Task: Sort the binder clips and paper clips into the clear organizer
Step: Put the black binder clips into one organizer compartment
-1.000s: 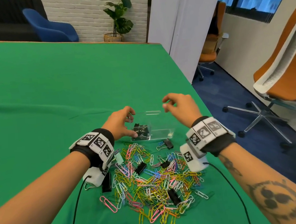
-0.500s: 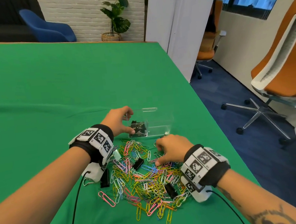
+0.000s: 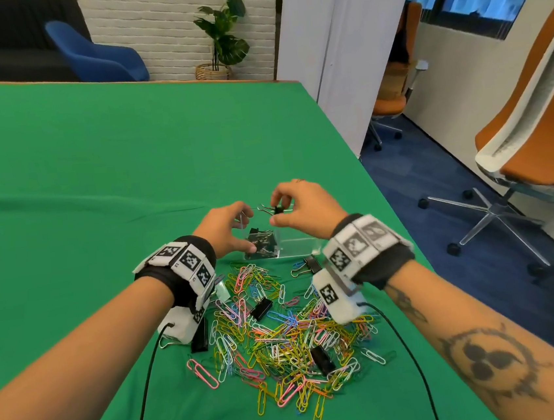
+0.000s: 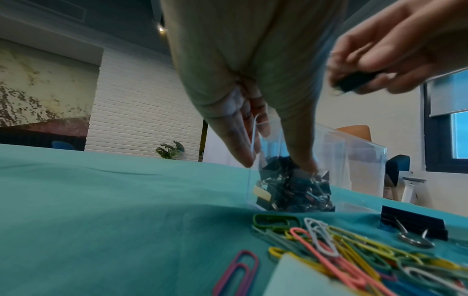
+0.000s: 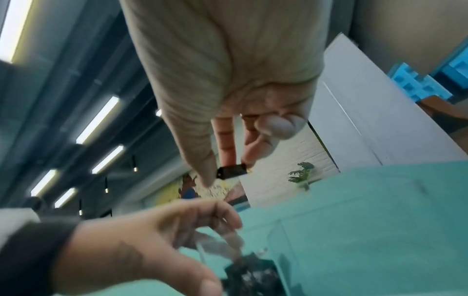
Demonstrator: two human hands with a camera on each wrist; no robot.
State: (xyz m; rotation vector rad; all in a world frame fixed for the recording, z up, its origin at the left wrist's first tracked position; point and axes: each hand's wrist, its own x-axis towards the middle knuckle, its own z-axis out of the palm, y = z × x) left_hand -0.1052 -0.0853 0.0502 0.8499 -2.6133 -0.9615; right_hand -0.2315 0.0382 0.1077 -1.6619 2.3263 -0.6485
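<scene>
The right hand (image 3: pixel 306 206) pinches a small black binder clip (image 3: pixel 277 209) between thumb and fingertips, holding it in the air above the clear organizer (image 3: pixel 298 243), over the left part of the box. The left hand (image 3: pixel 225 230) grips the organizer's left end, thumb on the near wall and fingers curled over the rim. The organizer stands on the green worktop (image 3: pixel 95 181) just beyond the pile; its left compartment holds a heap of black binder clips (image 3: pixel 261 244), while the compartment to the right looks bare through the clear wall. On the near side lies a loose pile of colored paper clips (image 3: pixel 282 339), spread across the cloth between the 2 forearms. Several black binder clips lie among it: 1 near the pile's top centre (image 3: pixel 261 308), 1 low in the pile (image 3: pixel 322 359), 1 beside the left wrist camera (image 3: pixel 200 336), and 1 just beside the organizer's near wall (image 3: pixel 310 263). Beyond the worktop stand a blue chair (image 3: pixel 95 54), a potted plant (image 3: pixel 222 41) and an orange office chair (image 3: pixel 531 107).
</scene>
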